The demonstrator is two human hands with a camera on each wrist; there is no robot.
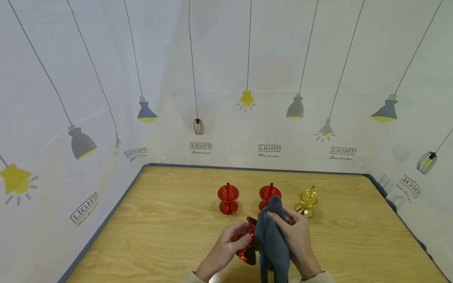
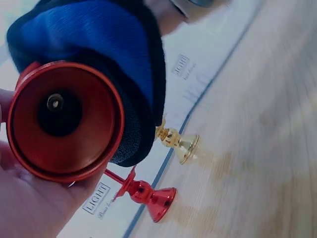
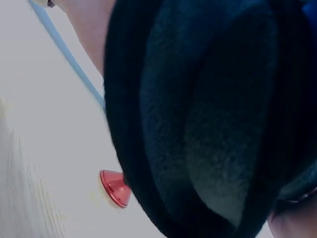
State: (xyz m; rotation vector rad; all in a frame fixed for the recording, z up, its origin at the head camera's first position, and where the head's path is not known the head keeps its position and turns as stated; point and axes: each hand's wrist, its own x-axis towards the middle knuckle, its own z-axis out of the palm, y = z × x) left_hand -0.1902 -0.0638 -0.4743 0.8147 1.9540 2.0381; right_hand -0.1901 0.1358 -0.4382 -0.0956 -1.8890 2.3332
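Observation:
My left hand (image 1: 226, 244) grips a shiny red candle holder (image 1: 247, 254), tipped on its side above the table, thumb on its flared base. In the left wrist view the hollow underside of that base (image 2: 94, 144) faces the camera, with a small bolt end inside. My right hand (image 1: 298, 235) pinches a dark blue-grey cloth (image 1: 274, 241), which hangs down in folds and covers the holder's upper end. The cloth's bright blue side (image 2: 99, 29) shows in the left wrist view. In the right wrist view the cloth (image 3: 198, 119) hides most of the work.
Behind the hands, two more red candle holders, one at left (image 1: 228, 200) and one partly behind the cloth (image 1: 267, 192), stand upright on the wooden table (image 1: 170, 220). A gold candle holder (image 1: 307, 204) stands to their right. A lamp-printed curtain (image 1: 226, 78) surrounds the table's far and side edges.

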